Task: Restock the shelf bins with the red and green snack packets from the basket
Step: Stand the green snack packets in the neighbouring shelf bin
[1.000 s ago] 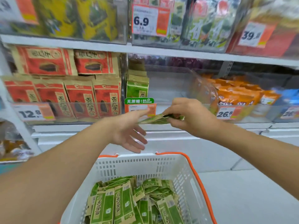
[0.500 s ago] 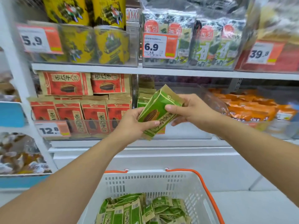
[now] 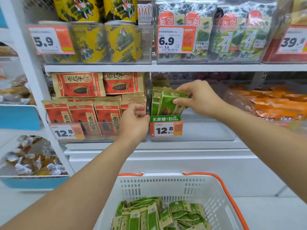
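My right hand (image 3: 198,97) grips a green snack packet (image 3: 169,103) by its top edge, holding it upright inside the clear shelf bin (image 3: 199,130), against several green packets (image 3: 155,101) standing at the bin's left end. My left hand (image 3: 134,121) rests curled on the bin's front left corner, next to the red packets (image 3: 86,113); nothing shows in it. Below, a white basket (image 3: 166,185) with orange handles holds several more green packets (image 3: 159,214).
The red packets fill the clear bin on the left, with more (image 3: 98,83) stacked behind. Orange bags (image 3: 272,103) fill the bin to the right. Yellow cans (image 3: 106,42) and seaweed packs (image 3: 232,35) stand on the upper shelf. A 12.8 price tag (image 3: 167,128) hangs on the green bin's front.
My right hand has carried the green packet from in front of the shelf into the bin. My left hand has let go of it and moved to the bin's front corner.
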Action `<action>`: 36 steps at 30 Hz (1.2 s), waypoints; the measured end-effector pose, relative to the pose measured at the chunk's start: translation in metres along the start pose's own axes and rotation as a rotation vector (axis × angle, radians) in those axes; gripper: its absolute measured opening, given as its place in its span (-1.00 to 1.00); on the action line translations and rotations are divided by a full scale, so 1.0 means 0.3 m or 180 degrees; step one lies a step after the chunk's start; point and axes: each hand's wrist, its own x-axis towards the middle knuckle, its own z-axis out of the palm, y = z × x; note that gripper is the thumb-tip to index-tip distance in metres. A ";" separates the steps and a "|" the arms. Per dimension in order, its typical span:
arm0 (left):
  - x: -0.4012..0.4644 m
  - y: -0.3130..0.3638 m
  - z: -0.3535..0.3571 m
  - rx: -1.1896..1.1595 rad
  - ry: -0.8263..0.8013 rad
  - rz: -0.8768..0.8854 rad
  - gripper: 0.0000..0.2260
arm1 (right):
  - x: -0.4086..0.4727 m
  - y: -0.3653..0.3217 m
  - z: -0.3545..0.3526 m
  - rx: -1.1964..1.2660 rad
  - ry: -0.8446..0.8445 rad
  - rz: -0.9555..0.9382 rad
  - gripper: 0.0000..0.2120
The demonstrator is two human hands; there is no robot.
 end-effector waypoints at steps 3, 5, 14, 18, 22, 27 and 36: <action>-0.008 -0.008 0.016 0.0166 -0.0212 0.0076 -0.78 | -0.014 0.037 0.081 0.0149 0.0065 0.0323 -0.77; -0.009 -0.011 0.032 0.0148 -0.0320 0.0065 -0.76 | -0.019 0.051 0.130 0.0429 0.0177 0.0550 -0.83; -0.027 -0.010 0.092 0.0432 -0.0575 0.0201 -0.61 | 0.002 0.031 0.169 0.1167 -0.0007 0.0881 -0.86; -0.031 -0.003 0.103 0.0510 -0.0496 0.0301 -0.57 | -0.002 0.040 0.175 0.1573 0.0108 0.0925 -0.88; -0.027 -0.006 0.096 0.0477 -0.0538 0.0265 -0.63 | -0.015 0.052 0.146 0.2010 -0.0097 0.1343 -0.67; -0.021 -0.021 0.084 0.0517 -0.0571 0.0281 -0.67 | -0.036 0.091 0.068 0.2313 -0.0153 0.1650 -0.62; -0.042 0.000 0.050 0.0755 -0.0288 0.1069 -0.82 | -0.139 0.089 0.009 0.1762 -0.0100 0.1516 -0.72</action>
